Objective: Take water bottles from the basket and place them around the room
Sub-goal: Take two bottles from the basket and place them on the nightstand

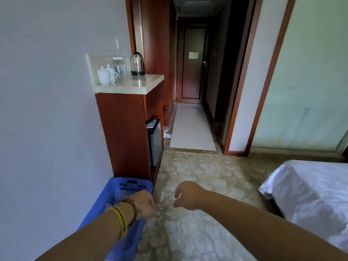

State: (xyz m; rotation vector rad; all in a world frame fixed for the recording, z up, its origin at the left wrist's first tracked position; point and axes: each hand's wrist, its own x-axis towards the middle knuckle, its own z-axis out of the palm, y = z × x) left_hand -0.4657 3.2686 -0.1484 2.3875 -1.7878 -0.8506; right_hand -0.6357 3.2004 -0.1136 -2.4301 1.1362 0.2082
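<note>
A blue plastic basket (131, 185) stands on the floor against the left wall, with clear water bottles (117, 196) dimly visible inside. My left hand (145, 204), with a yellow band and a bead bracelet on the wrist, is over the basket's right rim. Its fingers curl round a clear, blurred water bottle (162, 200). My right hand (186, 195) hovers just right of that bottle over the carpet, fingers loosely curved and not closed on it. Two more water bottles (119, 67) stand on the counter.
A wooden cabinet with a pale stone counter (135, 85) holds white cups (105, 76) and a steel kettle (137, 65). A small fridge (154, 140) sits beneath. A hallway leads to a door (192, 63). A white bed (308, 193) fills the right side.
</note>
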